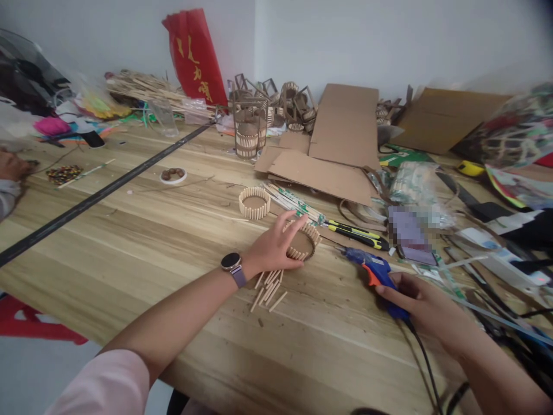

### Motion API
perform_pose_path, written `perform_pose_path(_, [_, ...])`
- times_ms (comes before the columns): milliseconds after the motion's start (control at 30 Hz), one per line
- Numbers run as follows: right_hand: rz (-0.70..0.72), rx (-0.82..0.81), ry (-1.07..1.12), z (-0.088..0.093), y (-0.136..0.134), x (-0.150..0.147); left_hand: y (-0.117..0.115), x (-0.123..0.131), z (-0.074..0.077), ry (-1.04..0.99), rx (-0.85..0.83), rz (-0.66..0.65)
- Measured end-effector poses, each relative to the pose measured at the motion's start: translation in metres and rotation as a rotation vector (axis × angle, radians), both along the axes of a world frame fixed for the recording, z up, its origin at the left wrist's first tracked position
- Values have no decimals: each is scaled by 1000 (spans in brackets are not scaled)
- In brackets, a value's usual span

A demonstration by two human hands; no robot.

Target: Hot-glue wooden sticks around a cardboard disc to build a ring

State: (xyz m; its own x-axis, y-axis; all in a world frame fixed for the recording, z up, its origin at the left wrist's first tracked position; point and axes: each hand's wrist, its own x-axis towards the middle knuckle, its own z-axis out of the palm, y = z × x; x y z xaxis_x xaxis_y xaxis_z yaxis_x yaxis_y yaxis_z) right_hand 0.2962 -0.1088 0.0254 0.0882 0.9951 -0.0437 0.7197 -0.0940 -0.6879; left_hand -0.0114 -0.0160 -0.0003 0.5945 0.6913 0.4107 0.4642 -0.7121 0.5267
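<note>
My left hand, a watch on its wrist, grips a small round cardboard base ringed with short wooden sticks on the wooden table. A loose pile of short sticks lies just under that wrist. My right hand holds a blue glue gun with an orange trigger; its nozzle points left toward the ringed base, a short gap away. A second finished stick ring sits farther back.
Flat cardboard sheets, a yellow-black utility knife and a bundle of chopsticks lie behind the base. Several stick-built models stand at the back. Clutter and cables fill the right side. Another person's hand rests at the far left.
</note>
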Motion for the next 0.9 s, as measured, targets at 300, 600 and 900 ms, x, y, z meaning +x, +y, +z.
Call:
perform_pose_path(300, [-53,-310,751,6,-11,-22,2,-2,0,-6,15,-18])
perform_pose_path(600, [112,-299,782,-1,-21,-37,3,-2,-1,-21,11,-35])
perform_pose_path(900, [82,-127,282,-7,-21,-52,3,-3,0,-7,16,-36])
